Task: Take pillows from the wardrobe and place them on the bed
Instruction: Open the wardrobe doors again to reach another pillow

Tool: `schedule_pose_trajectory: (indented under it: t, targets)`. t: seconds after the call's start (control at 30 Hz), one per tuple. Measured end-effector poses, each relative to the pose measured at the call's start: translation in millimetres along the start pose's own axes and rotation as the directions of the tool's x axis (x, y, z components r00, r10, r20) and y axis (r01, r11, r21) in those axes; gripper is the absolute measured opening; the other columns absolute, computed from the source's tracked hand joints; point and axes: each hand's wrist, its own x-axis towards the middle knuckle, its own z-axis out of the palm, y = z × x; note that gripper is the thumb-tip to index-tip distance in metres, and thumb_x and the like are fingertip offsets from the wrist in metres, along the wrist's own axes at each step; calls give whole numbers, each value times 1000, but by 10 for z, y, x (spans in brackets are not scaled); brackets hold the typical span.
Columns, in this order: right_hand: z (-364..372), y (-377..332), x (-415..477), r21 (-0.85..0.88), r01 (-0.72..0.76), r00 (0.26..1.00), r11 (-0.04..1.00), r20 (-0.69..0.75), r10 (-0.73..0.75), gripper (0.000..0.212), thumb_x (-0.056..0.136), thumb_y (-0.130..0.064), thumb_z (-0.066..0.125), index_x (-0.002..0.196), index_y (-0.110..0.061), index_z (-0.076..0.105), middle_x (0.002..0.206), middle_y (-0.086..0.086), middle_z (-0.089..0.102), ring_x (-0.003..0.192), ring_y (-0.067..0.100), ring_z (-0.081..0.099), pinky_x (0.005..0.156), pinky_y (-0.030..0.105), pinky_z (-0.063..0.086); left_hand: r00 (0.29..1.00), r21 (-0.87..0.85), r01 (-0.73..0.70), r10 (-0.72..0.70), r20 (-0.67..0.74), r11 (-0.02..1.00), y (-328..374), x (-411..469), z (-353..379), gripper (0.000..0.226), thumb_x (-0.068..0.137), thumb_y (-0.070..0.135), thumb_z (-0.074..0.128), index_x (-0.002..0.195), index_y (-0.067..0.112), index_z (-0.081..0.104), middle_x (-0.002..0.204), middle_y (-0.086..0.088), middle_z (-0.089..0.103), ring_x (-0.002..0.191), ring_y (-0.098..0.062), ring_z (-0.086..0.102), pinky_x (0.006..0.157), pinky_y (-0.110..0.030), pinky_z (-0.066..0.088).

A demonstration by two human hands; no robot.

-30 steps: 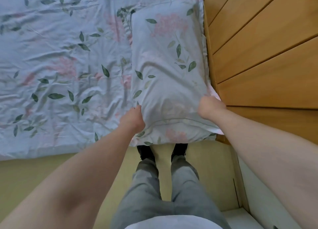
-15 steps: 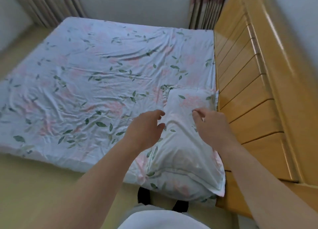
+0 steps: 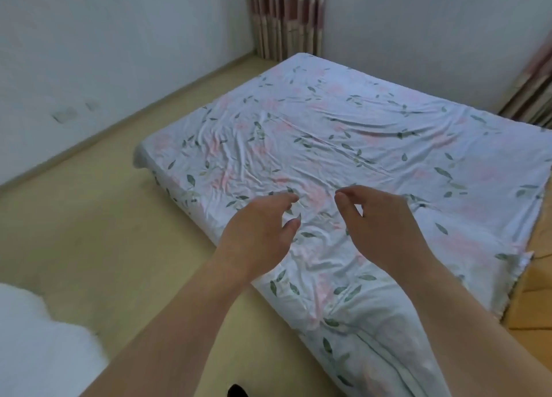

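The head view shows both hands raised above the bed (image 3: 343, 133), and neither one holds anything. The left hand (image 3: 260, 232) is loosely open, its fingers (image 3: 286, 201) curved and spread, with nothing between them. The right hand (image 3: 385, 226) is also open and relaxed, the thumb and first finger close to each other but empty. The pillow (image 3: 385, 346) lies on the bed at the near corner, beside the wooden headboard (image 3: 534, 307), under the right forearm. Its cover has the same leaf and flower pattern as the wrinkled sheet (image 3: 298, 157).
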Motion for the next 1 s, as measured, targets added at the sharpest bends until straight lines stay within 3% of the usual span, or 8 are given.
schedule_pose_trajectory:
  t: [0.17, 0.27, 0.43, 0.53, 0.67, 0.8, 1.0]
  targets:
    - [600, -962, 9, 11, 167, 981, 986, 98, -167, 28, 101, -35, 54, 119, -23, 73, 115, -11, 74, 110, 8, 66, 90, 14, 39, 983, 18, 141, -138, -124, 990, -765, -525, -659, 47, 100, 39, 56, 145, 31, 49, 131, 11, 65, 121, -11, 60, 100, -33, 50]
    - [1033, -1598, 1, 49, 246, 955, 968, 161, -251, 30, 99, -40, 55, 121, -27, 72, 117, -11, 73, 114, 10, 65, 101, 24, 45, 947, 16, 256, -248, -204, 966, -1308, -903, -1016, 46, 98, 41, 57, 143, 33, 50, 125, 12, 67, 115, -12, 63, 96, -37, 53]
    - [1720, -2572, -97, 125, 360, 893, 924, 240, -381, 30, 98, -38, 58, 123, -29, 71, 121, -14, 71, 111, 7, 64, 93, 16, 36, 863, 49, 428, -392, -317, 902, -2041, -1437, -1599, 42, 98, 39, 55, 140, 33, 53, 122, 10, 69, 112, -13, 65, 93, -36, 54]
    - [2077, -3090, -141, 163, 455, 826, 875, 291, -484, 30, 98, -36, 58, 122, -26, 72, 119, -9, 73, 111, 13, 66, 92, 20, 39, 805, 55, 501, -442, -397, 863, -2303, -1675, -1940, 38, 99, 39, 54, 136, 33, 56, 121, 11, 69, 112, -13, 64, 92, -37, 54]
    - [2576, -3762, -199, 292, 540, 706, 789, 353, -614, 31, 97, -35, 59, 123, -25, 72, 118, -9, 73, 113, 12, 66, 91, 20, 40, 669, 36, 646, -543, -508, 762, -2696, -2048, -2276, 39, 100, 40, 54, 139, 35, 54, 125, 15, 67, 115, -7, 63, 93, -30, 52]
    - [3130, -4299, -170, 396, 594, 564, 700, 416, -714, 30, 98, -38, 58, 124, -30, 70, 120, -12, 72, 115, 9, 65, 88, 18, 40, 479, -24, 801, -663, -576, 599, -3039, -2362, -2461, 40, 101, 39, 53, 140, 35, 52, 125, 15, 67, 115, -8, 62, 95, -32, 52]
    - [3748, -5089, -90, 556, 624, 293, 549, 485, -824, 33, 100, -39, 53, 130, -34, 64, 128, -18, 67, 119, 7, 62, 93, 24, 46, 116, -157, 942, -727, -677, 296, -3406, -2587, -2724, 41, 100, 38, 53, 142, 36, 49, 128, 18, 64, 119, -6, 58, 97, -26, 47]
